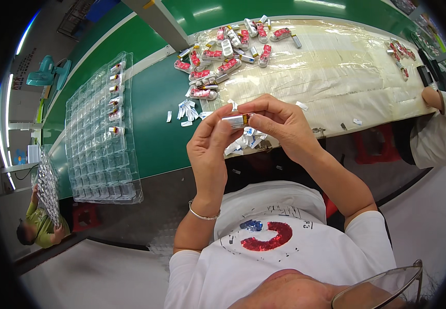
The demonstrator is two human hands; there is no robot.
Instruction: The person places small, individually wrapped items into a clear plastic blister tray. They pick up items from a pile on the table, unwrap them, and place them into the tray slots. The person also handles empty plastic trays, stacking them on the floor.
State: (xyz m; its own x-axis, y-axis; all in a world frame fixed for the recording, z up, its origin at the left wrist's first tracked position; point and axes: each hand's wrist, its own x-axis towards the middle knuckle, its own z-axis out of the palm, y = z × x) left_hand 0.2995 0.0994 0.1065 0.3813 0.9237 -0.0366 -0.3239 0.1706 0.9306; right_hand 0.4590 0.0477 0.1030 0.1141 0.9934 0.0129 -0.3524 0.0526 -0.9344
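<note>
- Cell [237, 121]: small silver cylinder-like piece, held level in the air above the near edge of the desk [151, 123], between both hands.
- Left hand [210, 149]: fingers closed, thumb and fingertips pinching the cell's left end; thin bracelet [202, 215] on the wrist.
- Right hand [279, 123]: fingers curled, thumb and forefinger pinching the cell's right end from above.
- Scraps [187, 110]: small white strips, scattered on the desk just beyond and below the hands.
- Pile [223, 54]: red-and-silver pieces, heaped on a clear-covered mat [336, 67] at the far side.
- Tray [102, 139]: clear blister tray with many pockets, lying left of the hands; a few pockets in its far column filled.
- Second pile [399, 54]: fewer red pieces, far right of the mat.
- Other persons: one at lower left holding a tray stack [48, 185]; a sleeve [439, 129] at the right.
</note>
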